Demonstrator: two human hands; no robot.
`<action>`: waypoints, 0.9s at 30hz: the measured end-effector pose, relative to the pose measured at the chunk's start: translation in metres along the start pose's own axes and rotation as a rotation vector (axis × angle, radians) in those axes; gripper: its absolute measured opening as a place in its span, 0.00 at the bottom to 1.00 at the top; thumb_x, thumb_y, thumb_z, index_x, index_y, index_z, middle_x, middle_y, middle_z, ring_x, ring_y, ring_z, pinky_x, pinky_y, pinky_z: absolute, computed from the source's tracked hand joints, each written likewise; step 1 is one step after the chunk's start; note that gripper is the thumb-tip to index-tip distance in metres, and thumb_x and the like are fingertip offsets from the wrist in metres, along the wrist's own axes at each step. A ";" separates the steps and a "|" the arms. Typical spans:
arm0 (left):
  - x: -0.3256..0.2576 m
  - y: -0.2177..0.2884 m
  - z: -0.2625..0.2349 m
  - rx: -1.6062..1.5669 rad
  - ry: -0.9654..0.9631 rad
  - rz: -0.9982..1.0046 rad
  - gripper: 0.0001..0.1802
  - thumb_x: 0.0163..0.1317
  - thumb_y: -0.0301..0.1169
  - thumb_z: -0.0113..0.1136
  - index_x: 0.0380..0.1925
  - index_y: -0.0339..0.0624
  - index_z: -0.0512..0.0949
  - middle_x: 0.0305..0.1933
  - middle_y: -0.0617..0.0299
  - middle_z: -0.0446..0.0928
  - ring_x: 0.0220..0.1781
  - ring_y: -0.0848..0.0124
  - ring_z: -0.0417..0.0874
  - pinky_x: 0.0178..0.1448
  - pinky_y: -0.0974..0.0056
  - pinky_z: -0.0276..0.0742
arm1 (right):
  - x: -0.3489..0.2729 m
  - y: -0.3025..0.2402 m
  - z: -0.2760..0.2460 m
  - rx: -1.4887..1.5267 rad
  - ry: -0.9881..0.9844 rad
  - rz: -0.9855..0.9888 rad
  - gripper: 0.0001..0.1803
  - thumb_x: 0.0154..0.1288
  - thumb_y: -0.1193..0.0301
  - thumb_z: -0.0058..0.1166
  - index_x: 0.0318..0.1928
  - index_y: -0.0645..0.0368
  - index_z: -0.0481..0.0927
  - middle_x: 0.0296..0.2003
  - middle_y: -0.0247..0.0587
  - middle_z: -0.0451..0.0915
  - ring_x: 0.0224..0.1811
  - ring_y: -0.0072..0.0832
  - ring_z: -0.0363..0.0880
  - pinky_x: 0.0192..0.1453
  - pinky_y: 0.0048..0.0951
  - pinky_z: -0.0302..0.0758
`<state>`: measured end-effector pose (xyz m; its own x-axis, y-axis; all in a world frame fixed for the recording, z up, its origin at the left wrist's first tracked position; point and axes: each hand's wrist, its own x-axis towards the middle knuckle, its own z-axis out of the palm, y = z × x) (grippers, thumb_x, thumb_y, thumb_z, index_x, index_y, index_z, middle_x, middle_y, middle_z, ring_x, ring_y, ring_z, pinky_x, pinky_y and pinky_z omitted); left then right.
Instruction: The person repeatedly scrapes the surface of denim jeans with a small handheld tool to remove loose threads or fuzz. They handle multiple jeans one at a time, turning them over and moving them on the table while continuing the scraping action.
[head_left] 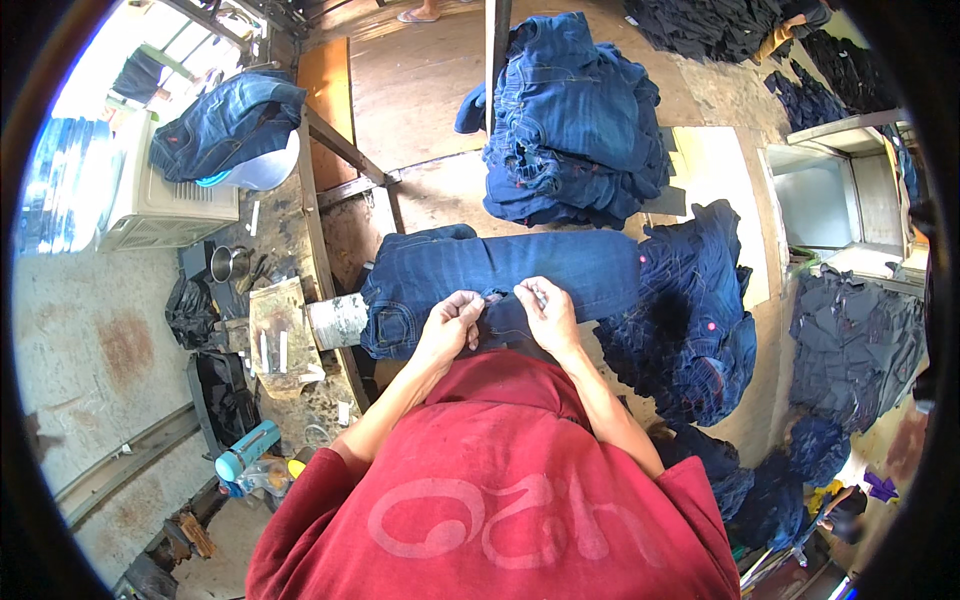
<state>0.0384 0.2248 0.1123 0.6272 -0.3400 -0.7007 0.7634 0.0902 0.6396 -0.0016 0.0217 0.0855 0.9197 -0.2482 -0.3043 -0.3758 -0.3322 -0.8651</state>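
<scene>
A pair of dark blue jeans (570, 262) is drawn over a pale, scuffed cylinder (337, 322) in front of me. Over the near side of the denim, my left hand (454, 322) is closed in a pinch beside a small light, frayed-looking spot. A short gap away, my right hand (547, 312) is also pinched, its fingertips turned toward the left ones. Whatever lies between the fingertips of either hand is too small to make out. Part of the jeans' near edge is hidden by my hands and red shirt.
Folded jeans (575, 120) form a tall pile beyond the cylinder. More dark blue garments (700, 300) lie heaped to the right. On the left, a grimy bench (285, 225) carries a metal cup (229, 264); a blue bottle (247, 450) lies near its front.
</scene>
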 end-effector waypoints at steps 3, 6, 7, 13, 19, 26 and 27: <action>0.000 0.009 0.002 -0.025 -0.034 -0.077 0.09 0.81 0.36 0.64 0.44 0.44 0.83 0.28 0.73 0.76 0.21 0.83 0.67 0.27 0.69 0.68 | -0.001 -0.002 0.001 0.014 0.031 -0.037 0.13 0.80 0.64 0.65 0.45 0.64 0.87 0.26 0.42 0.83 0.28 0.22 0.77 0.36 0.33 0.76; 0.011 0.019 0.011 0.089 -0.041 -0.152 0.09 0.81 0.37 0.64 0.43 0.44 0.84 0.30 0.72 0.79 0.20 0.83 0.66 0.25 0.70 0.66 | -0.002 -0.004 -0.001 -0.014 0.041 -0.112 0.14 0.79 0.63 0.65 0.45 0.63 0.87 0.26 0.42 0.83 0.28 0.22 0.78 0.36 0.34 0.76; 0.016 0.020 0.015 0.165 -0.044 -0.132 0.09 0.81 0.37 0.64 0.42 0.44 0.84 0.30 0.72 0.80 0.19 0.83 0.66 0.25 0.70 0.65 | -0.003 -0.005 -0.002 -0.026 0.039 -0.109 0.13 0.79 0.63 0.65 0.45 0.63 0.87 0.26 0.43 0.83 0.27 0.24 0.79 0.36 0.34 0.76; 0.014 0.011 0.013 0.301 0.021 -0.053 0.11 0.80 0.37 0.64 0.40 0.42 0.85 0.29 0.71 0.81 0.18 0.83 0.66 0.23 0.69 0.63 | -0.007 -0.007 0.000 -0.133 0.069 -0.158 0.13 0.78 0.63 0.66 0.44 0.62 0.87 0.27 0.47 0.85 0.26 0.33 0.82 0.36 0.38 0.78; 0.011 0.010 0.009 0.272 0.026 -0.079 0.12 0.78 0.38 0.64 0.42 0.40 0.86 0.29 0.69 0.82 0.19 0.81 0.70 0.25 0.70 0.66 | -0.011 -0.008 0.003 -0.131 0.050 -0.119 0.12 0.78 0.62 0.65 0.45 0.59 0.87 0.28 0.49 0.86 0.29 0.42 0.87 0.37 0.42 0.80; 0.010 0.008 0.016 0.367 0.110 -0.065 0.12 0.75 0.36 0.65 0.37 0.38 0.88 0.32 0.65 0.86 0.19 0.79 0.73 0.25 0.70 0.70 | -0.012 -0.017 -0.003 -0.188 0.013 -0.125 0.11 0.78 0.62 0.65 0.44 0.57 0.86 0.31 0.50 0.89 0.34 0.48 0.91 0.39 0.45 0.82; 0.006 0.007 0.013 0.339 0.139 -0.087 0.13 0.76 0.35 0.63 0.37 0.38 0.87 0.33 0.64 0.86 0.19 0.79 0.73 0.24 0.69 0.70 | -0.013 -0.018 -0.002 -0.167 -0.003 -0.111 0.11 0.78 0.61 0.65 0.44 0.57 0.86 0.31 0.50 0.89 0.34 0.48 0.91 0.39 0.45 0.82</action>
<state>0.0450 0.2115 0.1166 0.5950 -0.2005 -0.7783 0.7348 -0.2567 0.6279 -0.0067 0.0293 0.1056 0.9567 -0.1993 -0.2123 -0.2858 -0.5038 -0.8152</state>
